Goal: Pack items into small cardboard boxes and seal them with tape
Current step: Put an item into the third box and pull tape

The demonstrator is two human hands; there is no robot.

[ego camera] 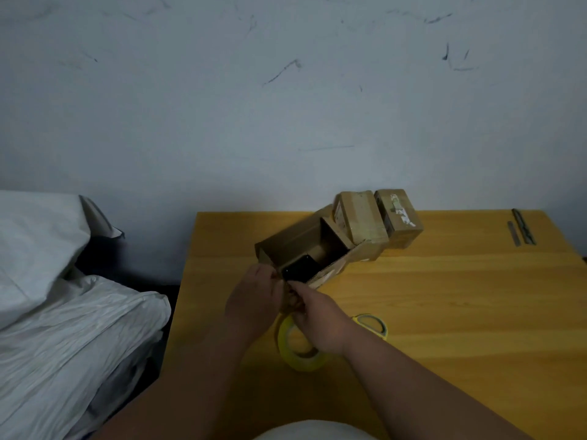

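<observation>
Fingers of both the left hand point(254, 296) and right hand point(317, 315) curl together over the yellow tape roll point(300, 347), apparently picking at its end, with the open cardboard box point(301, 246) just beyond them, its long axis running away to the right.

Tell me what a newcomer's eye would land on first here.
First, the two hands, left hand and right hand, meeting over the near edge of an open cardboard box at the middle of the yellow table. Next, the yellow tape roll under the right wrist, and two closed boxes behind the open one, by the wall.
</observation>
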